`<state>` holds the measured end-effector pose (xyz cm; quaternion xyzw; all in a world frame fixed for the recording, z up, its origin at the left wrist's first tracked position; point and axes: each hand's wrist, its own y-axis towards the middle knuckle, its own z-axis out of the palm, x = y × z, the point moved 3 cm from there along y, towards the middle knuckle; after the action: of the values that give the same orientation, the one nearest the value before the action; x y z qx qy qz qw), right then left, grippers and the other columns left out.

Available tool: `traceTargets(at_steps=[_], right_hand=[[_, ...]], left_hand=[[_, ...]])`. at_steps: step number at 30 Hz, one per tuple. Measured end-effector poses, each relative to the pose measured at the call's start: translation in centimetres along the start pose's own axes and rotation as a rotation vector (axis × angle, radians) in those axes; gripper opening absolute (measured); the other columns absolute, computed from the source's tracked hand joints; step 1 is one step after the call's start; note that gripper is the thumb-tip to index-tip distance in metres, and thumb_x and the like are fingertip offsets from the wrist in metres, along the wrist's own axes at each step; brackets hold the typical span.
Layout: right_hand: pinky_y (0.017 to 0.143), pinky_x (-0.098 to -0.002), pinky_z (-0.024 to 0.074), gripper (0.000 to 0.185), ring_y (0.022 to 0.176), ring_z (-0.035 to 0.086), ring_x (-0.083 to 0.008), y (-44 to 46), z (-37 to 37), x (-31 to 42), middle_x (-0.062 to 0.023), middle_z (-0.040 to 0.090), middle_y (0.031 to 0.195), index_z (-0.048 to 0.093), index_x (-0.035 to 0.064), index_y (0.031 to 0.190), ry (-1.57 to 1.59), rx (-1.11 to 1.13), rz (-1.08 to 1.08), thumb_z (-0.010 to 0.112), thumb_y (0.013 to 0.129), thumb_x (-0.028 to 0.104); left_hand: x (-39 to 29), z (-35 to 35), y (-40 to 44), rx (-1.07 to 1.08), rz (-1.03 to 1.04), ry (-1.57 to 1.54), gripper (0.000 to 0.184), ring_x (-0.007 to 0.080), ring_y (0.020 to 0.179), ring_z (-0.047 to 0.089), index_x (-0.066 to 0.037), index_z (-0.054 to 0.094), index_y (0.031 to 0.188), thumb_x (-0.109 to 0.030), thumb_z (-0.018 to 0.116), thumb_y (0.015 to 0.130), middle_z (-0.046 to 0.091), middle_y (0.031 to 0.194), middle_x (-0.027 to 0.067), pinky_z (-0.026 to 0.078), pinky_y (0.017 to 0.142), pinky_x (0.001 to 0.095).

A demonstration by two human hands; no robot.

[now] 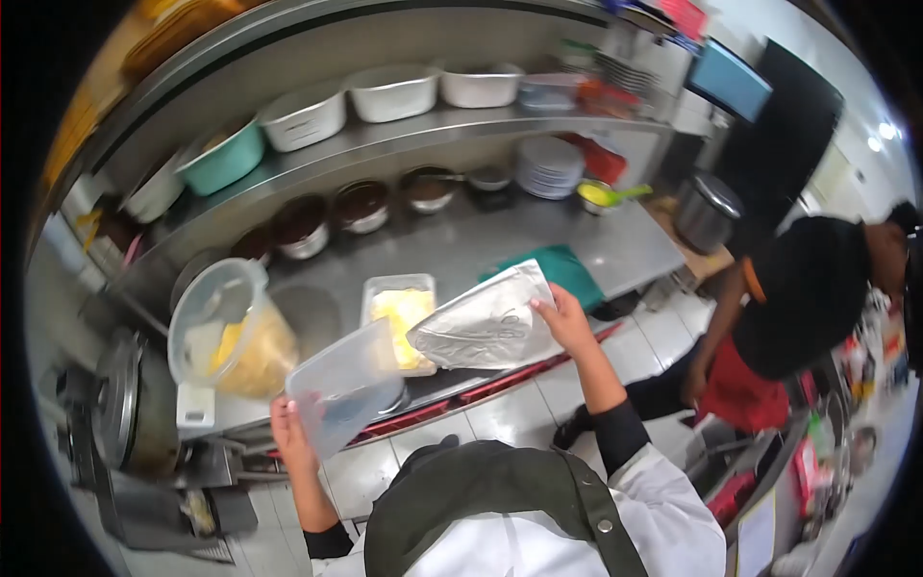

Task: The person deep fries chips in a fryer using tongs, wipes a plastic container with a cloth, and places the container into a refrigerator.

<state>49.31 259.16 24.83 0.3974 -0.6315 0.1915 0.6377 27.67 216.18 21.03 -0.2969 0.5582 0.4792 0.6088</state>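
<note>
My left hand (291, 433) grips the lower left edge of a translucent plastic lid or sheet (341, 389), held tilted over the counter's front edge. In my right hand (567, 322) is the right side of a silvery, crinkled bag or wrapper (486, 322). Between and behind them, a clear rectangular container (431, 288) holds a yellow food (404, 317); the lid and the wrapper each overlap part of it. A green cloth (567, 274) lies behind the wrapper.
A large translucent bucket (216, 288) with yellow contents stands left. Metal bowls (363, 207) and stacked plates (550, 168) line the counter's back. White tubs (392, 93) sit on the shelf (413, 133). A co-worker in black (808, 288) stands at right. Beside the plates is a yellow bowl (596, 197).
</note>
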Motion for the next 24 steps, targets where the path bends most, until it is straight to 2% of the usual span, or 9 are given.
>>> traceTargets(at_steps=[3, 8, 10, 11, 14, 17, 20, 22, 24], right_hand=[[0.081, -0.0263, 0.0439, 0.024, 0.092, 0.056, -0.0108, 7.9, 3.9, -3.1, -0.0064, 0.064, 0.098, 0.059, -0.0023, 0.107, -0.098, 0.245, 0.029, 0.061, 0.085, 0.009], [0.08, -0.0292, 0.0459, 0.029, 0.091, 0.058, -0.0148, 18.5, 13.5, -9.0, -0.0083, 0.065, 0.098, 0.061, -0.0017, 0.106, -0.237, 0.619, 0.294, 0.065, 0.084, 0.017], [0.08, -0.0326, 0.046, 0.031, 0.091, 0.06, -0.0205, 20.7, 17.1, -12.0, -0.0115, 0.067, 0.097, 0.062, -0.0004, 0.105, -0.601, 0.676, 0.074, 0.066, 0.083, 0.02], [0.08, -0.0351, 0.0463, 0.033, 0.091, 0.062, -0.0278, 21.4, 18.8, -14.1, -0.0145, 0.067, 0.096, 0.062, 0.0016, 0.105, -0.572, 0.749, 0.041, 0.068, 0.08, 0.022], [0.086, -0.0387, 0.0432, 0.038, 0.1, 0.059, -0.0275, 21.2, 21.9, -18.2, -0.0128, 0.064, 0.103, 0.062, 0.005, 0.108, -0.729, 0.691, -0.036, 0.07, 0.076, 0.023], [0.095, -0.0452, 0.0361, 0.053, 0.117, 0.049, -0.0277, 19.6, 22.6, -13.9, -0.0111, 0.054, 0.125, 0.056, 0.0101, 0.119, -0.944, 0.455, -0.308, 0.072, 0.072, 0.028], [0.099, -0.0498, 0.0275, 0.071, 0.123, 0.04, -0.0311, 14.3, 22.3, -10.7, -0.0131, 0.042, 0.134, 0.045, 0.0133, 0.131, -1.1, 0.388, -0.154, 0.074, 0.07, 0.036], [0.104, -0.0522, 0.0226, 0.089, 0.128, 0.032, -0.0354, 10.2, 22.3, -9.6, -0.0152, 0.033, 0.141, 0.034, 0.0147, 0.139, -1.283, 0.547, -0.028, 0.075, 0.067, 0.045], [0.106, -0.0531, 0.0199, 0.096, 0.133, 0.027, -0.0344, 8.4, 22.5, -11.5, -0.0151, 0.029, 0.144, 0.028, 0.0156, 0.142, -1.283, 0.599, 0.038, 0.075, 0.065, 0.05]], left_hand=[[-2.7, -5.2, -4.4, -0.312, 0.074, 0.117, 0.015, 0.0208, 0.098, 0.059, -0.007, 0.045, 0.107, -0.018, 0.043, 0.097, 0.058, 0.105, 0.0102, 0.051, 0.08, 0.0381], [-4.0, -7.2, -7.5, -0.518, 0.078, 0.109, 0.018, 0.0222, 0.1, 0.058, -0.007, 0.043, 0.107, -0.021, 0.045, 0.097, 0.057, 0.106, 0.0117, 0.051, 0.081, 0.0393], [-3.8, -6.9, -7.1, -0.549, 0.04, 0.089, 0.019, 0.0234, 0.1, 0.058, -0.007, 0.043, 0.106, -0.023, 0.045, 0.096, 0.057, 0.106, 0.0122, 0.051, 0.081, 0.04], [-3.7, -6.5, -6.8, -0.557, 0.011, 0.076, 0.019, 0.024, 0.1, 0.058, -0.007, 0.043, 0.106, -0.024, 0.046, 0.096, 0.057, 0.106, 0.0124, 0.052, 0.081, 0.0403], [-3.8, -5.9, -6.0, -0.519, -0.029, 0.102, 0.02, 0.0254, 0.1, 0.059, -0.007, 0.043, 0.105, -0.025, 0.047, 0.096, 0.057, 0.106, 0.0127, 0.052, 0.08, 0.0411], [-3.7, -5.3, -5.3, -0.494, -0.023, 0.109, 0.021, 0.026, 0.099, 0.059, -0.007, 0.043, 0.105, -0.024, 0.047, 0.095, 0.057, 0.106, 0.013, 0.052, 0.08, 0.0416], [-3.8, -4.5, -3.8, -0.466, -0.009, 0.116, 0.021, 0.026, 0.099, 0.06, -0.006, 0.043, 0.105, -0.024, 0.048, 0.095, 0.057, 0.106, 0.0137, 0.053, 0.079, 0.042], [-3.9, -3.5, -2.1, -0.427, 0.012, 0.121, 0.022, 0.026, 0.099, 0.06, -0.005, 0.043, 0.105, -0.024, 0.048, 0.095, 0.057, 0.107, 0.0141, 0.053, 0.079, 0.0421], [-3.8, -2.5, -0.7, -0.375, 0.018, 0.131, 0.021, 0.0261, 0.099, 0.06, -0.005, 0.043, 0.105, -0.023, 0.047, 0.095, 0.057, 0.107, 0.0145, 0.053, 0.08, 0.0422]])
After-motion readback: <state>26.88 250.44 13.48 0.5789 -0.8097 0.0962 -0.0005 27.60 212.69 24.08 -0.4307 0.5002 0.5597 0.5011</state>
